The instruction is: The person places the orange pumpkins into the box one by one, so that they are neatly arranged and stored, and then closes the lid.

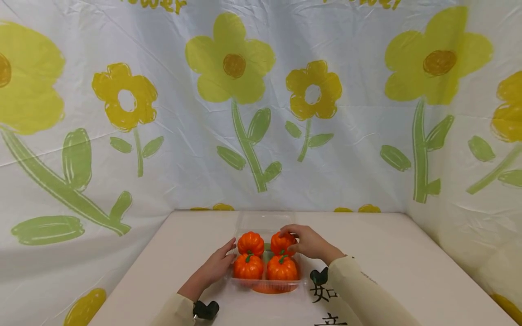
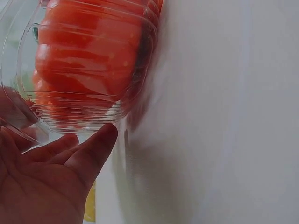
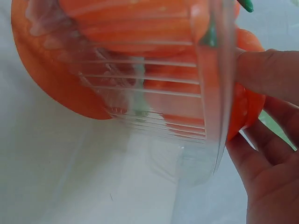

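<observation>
A clear plastic clamshell box (image 1: 281, 283) stands on the table with its lid (image 1: 265, 222) raised at the back. Inside sit several small orange toy pumpkins with green stems, among them the front left pumpkin (image 1: 248, 267), front right pumpkin (image 1: 282, 269) and back left pumpkin (image 1: 250, 243). My right hand (image 1: 307, 242) grips the back right pumpkin (image 1: 281, 244), thumb on the near side and fingers over the far side. Along the box's left wall lies my left hand (image 1: 216, 265), its fingers fairly straight. In the left wrist view, one fingertip (image 2: 110, 132) touches the ridged plastic wall.
An orange round shape (image 1: 271, 290) shows on the white table (image 1: 367, 253) under the box's front. Black characters (image 1: 324, 293) are printed right of it. Behind the table hangs a flower-patterned curtain (image 1: 359, 172), which also closes off both sides.
</observation>
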### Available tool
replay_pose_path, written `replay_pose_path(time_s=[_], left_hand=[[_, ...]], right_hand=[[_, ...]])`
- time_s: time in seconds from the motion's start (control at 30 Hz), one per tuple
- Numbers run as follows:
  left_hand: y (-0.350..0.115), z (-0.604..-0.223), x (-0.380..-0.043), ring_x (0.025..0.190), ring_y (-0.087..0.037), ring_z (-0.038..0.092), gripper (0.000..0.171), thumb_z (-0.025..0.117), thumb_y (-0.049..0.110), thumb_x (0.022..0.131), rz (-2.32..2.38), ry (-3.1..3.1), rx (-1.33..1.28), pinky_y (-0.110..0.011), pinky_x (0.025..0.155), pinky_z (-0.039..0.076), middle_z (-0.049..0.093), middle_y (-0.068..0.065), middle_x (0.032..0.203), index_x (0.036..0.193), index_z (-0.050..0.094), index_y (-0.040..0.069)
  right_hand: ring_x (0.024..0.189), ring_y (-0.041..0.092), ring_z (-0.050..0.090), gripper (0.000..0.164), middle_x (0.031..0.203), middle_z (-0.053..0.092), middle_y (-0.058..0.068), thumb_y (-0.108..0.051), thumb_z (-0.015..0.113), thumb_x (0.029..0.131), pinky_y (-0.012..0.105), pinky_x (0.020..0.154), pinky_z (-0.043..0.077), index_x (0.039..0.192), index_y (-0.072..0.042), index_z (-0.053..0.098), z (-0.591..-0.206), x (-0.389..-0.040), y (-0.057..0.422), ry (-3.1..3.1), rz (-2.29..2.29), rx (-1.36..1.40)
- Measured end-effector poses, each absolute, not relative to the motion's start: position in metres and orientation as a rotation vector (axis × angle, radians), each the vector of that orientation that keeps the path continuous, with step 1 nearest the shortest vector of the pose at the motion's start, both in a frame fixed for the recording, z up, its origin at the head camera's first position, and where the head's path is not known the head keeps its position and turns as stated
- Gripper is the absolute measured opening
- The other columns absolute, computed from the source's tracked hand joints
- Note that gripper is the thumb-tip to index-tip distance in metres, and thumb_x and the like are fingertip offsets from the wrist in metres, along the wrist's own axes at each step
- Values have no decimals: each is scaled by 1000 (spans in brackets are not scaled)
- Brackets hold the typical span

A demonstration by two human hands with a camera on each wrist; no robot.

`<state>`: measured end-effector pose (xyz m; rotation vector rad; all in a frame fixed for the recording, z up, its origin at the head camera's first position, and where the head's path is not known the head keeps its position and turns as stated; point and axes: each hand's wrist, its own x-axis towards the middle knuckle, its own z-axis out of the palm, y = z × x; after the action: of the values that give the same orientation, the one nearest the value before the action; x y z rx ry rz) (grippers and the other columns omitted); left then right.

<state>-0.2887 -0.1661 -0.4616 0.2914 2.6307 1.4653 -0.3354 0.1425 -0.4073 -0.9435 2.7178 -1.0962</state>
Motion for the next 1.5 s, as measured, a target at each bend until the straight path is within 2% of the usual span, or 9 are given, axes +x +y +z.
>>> replay_pose_path(time_s=[0.13, 0.4, 0.67, 0.97, 1.1, 1.3, 1.5], left_hand=[[-167, -460, -289, 129, -40, 50, 57, 43, 21, 101, 1462, 2634, 301, -57, 103, 44, 40, -20, 151, 154, 25, 11], [-168, -462, -289, 125, -41, 54, 58, 43, 22, 101, 1465, 2631, 295, -53, 98, 49, 39, -20, 151, 155, 24, 12], [-166, -461, -289, 126, -39, 53, 57, 42, 21, 101, 1473, 2635, 283, -52, 99, 49, 40, -20, 150, 154, 25, 11], [-167, -461, -288, 128, -40, 51, 57, 42, 21, 100, 1470, 2635, 281, -54, 101, 47, 41, -20, 150, 154, 25, 12], [-168, -463, -287, 128, -41, 50, 57, 43, 20, 100, 1480, 2611, 300, -55, 100, 47, 41, -21, 150, 154, 25, 10], [-167, -459, -285, 127, -43, 51, 59, 44, 18, 100, 1503, 2579, 318, -53, 96, 51, 40, -23, 149, 154, 24, 9], [-171, -455, -293, 120, -40, 57, 67, 50, 15, 94, 1493, 2580, 338, -49, 91, 55, 45, -24, 144, 154, 22, 10]], right_hand=[[122, 32, 54, 35, 138, 53, 9, -2, 70, 82, 52, 101, 48, 112, -21, 66, -407, -336, 141, 2783, -996, -987], [105, 21, 56, 33, 117, 55, 0, -5, 72, 81, 46, 93, 53, 111, -19, 69, -408, -337, 140, 2864, -908, -1042], [107, 23, 56, 34, 117, 57, 1, -5, 73, 81, 47, 95, 51, 112, -17, 70, -412, -338, 140, 2842, -926, -1044], [104, 17, 57, 32, 112, 58, -4, -10, 72, 84, 43, 94, 53, 114, -22, 70, -413, -338, 146, 2829, -929, -988], [107, 18, 58, 33, 115, 59, -3, -9, 70, 86, 42, 95, 53, 116, -21, 69, -412, -337, 151, 2807, -914, -1021], [120, 29, 57, 39, 126, 61, 2, -9, 68, 87, 49, 102, 48, 125, -15, 62, -408, -337, 156, 2713, -1017, -1004], [124, 33, 55, 40, 129, 62, 5, -20, 69, 88, 49, 103, 47, 126, -15, 61, -406, -340, 160, 2729, -1071, -961]])
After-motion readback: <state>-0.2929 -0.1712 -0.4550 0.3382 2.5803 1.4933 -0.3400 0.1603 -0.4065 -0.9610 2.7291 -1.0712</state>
